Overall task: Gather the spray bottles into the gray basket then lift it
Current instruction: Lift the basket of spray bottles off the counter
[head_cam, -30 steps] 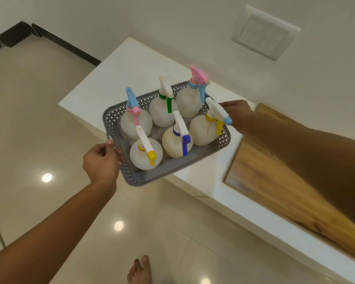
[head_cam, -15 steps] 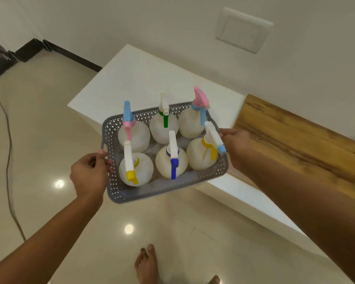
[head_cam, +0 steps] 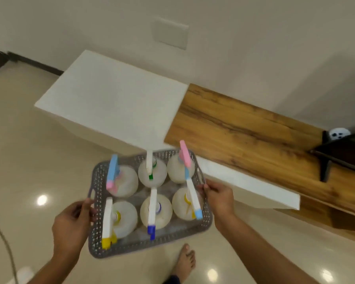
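Note:
The gray perforated basket (head_cam: 129, 245) hangs in the air over the floor, clear of the white bench. Several round white spray bottles stand upright inside it in two rows, among them one with a blue and pink head (head_cam: 113, 173), one with a green trigger (head_cam: 151, 171) and one with a dark blue nozzle (head_cam: 152, 216). My left hand (head_cam: 72, 224) grips the basket's left rim. My right hand (head_cam: 218, 196) grips the right rim. The image is slightly blurred.
A white bench top (head_cam: 115, 101) lies ahead, with a wooden shelf (head_cam: 254, 134) to its right against the wall. A dark cable (head_cam: 2, 236) runs along the glossy floor at left. A bare foot (head_cam: 186, 261) stands below the basket.
The basket has come off the bench edge and toward me, now held over the floor. Both hands keep their grip on its sides.

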